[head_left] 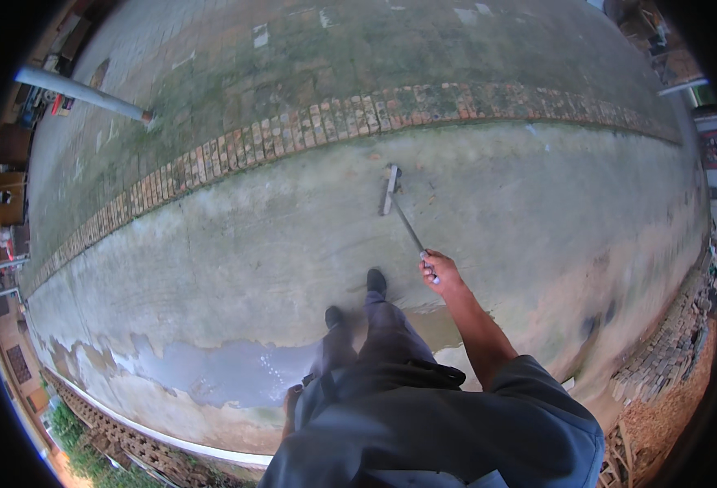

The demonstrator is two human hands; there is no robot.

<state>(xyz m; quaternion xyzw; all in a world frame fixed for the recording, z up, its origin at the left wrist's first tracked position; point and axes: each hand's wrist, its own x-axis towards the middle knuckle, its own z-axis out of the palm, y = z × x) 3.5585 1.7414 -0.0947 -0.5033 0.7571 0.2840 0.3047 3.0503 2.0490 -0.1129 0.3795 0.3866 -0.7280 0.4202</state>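
My right hand (441, 273) is closed around the upper end of a push broom's grey handle. The handle slants forward and left to the broom head (389, 192), a pale bar with dark bristles beneath, which rests on the damp concrete ground (285, 236). Some small bits of debris lie just right of the broom head. Down beside my left hip hangs my left hand (292, 398), well away from the broom; it is small and dark in view, and its fingers do not show clearly.
A curved brick strip (318, 124) crosses the ground ahead, with mossy paving beyond. A puddle (220, 370) spreads behind my left foot. At far left stands a metal post (90, 91); stacked bricks (666, 358) lie at right. A pierced brick wall (102, 419) runs at lower left.
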